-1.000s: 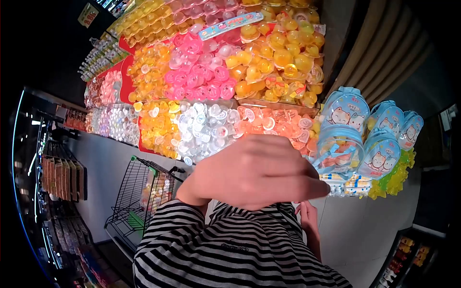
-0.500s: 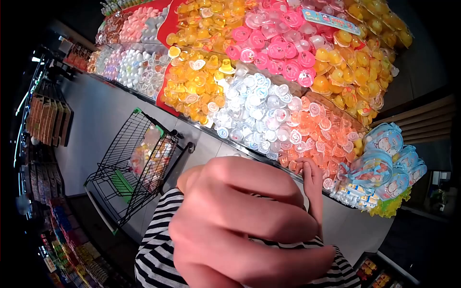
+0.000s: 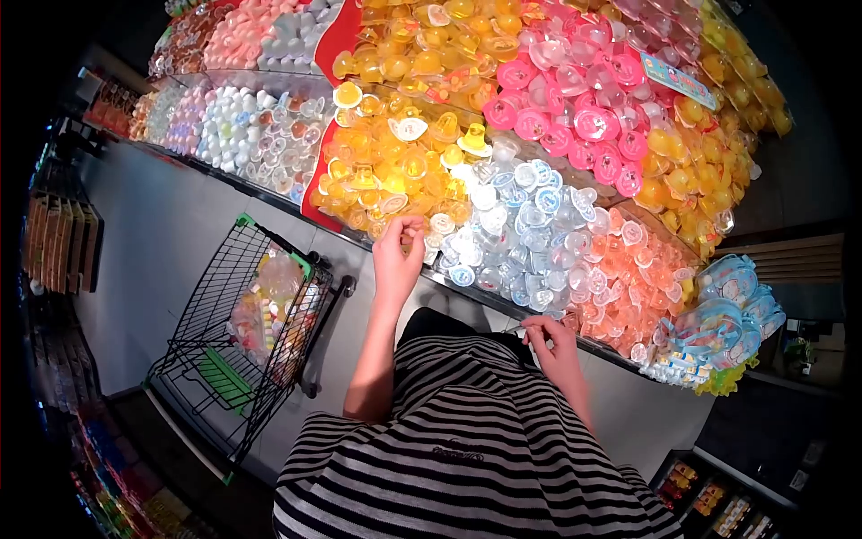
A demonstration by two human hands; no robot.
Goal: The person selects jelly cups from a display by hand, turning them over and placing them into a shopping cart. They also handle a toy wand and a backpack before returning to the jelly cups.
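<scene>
My left hand (image 3: 398,254) is held over the front edge of the display, in front of the yellow jelly cups (image 3: 395,180) and beside the white ones (image 3: 512,216). Its fingers are curled in, and what they may hold is hidden. Lower and to the right, my right hand (image 3: 552,346) is bent closed near the display's edge, below the orange jelly cups (image 3: 624,269). I cannot make out whether anything small sits between its fingertips.
A black wire shopping cart (image 3: 211,314) with green trim stands at left, filled bags (image 3: 274,305) inside. Pink jelly cups (image 3: 575,99) lie behind the white ones. Blue clear bags (image 3: 727,305) are at the display's right end. Stacked crates (image 3: 58,242) stand far left.
My left hand has dropped from close before the camera to the display's front edge. My right hand has shifted slightly left and down. The view has tilted, showing more of the striped shirt.
</scene>
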